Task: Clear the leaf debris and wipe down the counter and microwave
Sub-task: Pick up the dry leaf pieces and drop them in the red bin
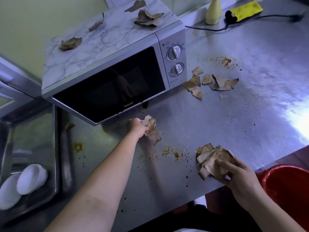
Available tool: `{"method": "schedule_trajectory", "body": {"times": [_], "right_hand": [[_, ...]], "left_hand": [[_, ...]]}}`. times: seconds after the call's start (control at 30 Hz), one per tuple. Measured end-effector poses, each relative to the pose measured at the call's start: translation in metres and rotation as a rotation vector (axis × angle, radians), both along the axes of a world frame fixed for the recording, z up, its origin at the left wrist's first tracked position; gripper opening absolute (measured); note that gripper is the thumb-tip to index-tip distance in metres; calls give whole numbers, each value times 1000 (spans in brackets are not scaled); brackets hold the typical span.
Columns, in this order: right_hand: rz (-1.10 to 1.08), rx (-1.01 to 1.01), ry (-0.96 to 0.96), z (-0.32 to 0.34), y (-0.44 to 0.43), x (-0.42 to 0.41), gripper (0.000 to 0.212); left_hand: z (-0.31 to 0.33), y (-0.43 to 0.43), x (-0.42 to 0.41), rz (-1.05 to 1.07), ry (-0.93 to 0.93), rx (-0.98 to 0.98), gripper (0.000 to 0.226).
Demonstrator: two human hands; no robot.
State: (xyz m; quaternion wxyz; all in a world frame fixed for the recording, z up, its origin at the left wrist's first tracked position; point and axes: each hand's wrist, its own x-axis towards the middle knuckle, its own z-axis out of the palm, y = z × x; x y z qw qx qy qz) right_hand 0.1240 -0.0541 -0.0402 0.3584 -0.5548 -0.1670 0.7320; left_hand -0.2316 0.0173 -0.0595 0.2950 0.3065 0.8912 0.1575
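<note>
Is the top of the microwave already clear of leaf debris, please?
No, several dry leaf pieces lie scattered on the marble-patterned top of the microwave.

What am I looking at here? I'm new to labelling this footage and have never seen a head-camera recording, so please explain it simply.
There is no machine: a person wears one wide-angle camera on the head, looking forward and down, so both bare arms reach in from the bottom edge.

The left hand grips a clump of dry brown leaf pieces just in front of the microwave. The right hand holds a bigger bundle of leaves near the counter's front edge.

On the steel counter lie more loose leaf scraps beside the microwave's dials, plus orange-brown splatters. More leaves sit on top of the microwave. At the back stand a pale yellow bottle and a yellow and black object with a black cord beside it. A sink on the left holds white cups; a red bin sits lower right.
</note>
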Motion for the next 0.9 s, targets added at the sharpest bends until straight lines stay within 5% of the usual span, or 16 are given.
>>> {"method": "schedule_trajectory", "body": {"times": [0.23,0.5,0.6,0.77,0.9], "right_hand": [[19,10,1,3,1,-3,21],[34,30,33,9,-4,-6,18],[66,29,46,12,-9,-13,23],[110,29,70,25,-19,-34,19],[180,89,129,46,-31,-54,30]], "left_hand": [[1,-20,17,-74,59,63,24],[17,-53,21,138,-239,199,31],[29,-72,22,195,-348,266,56],[58,-101,28,277,-530,370,24],[78,-117,35,352,-712,450,25]]}}
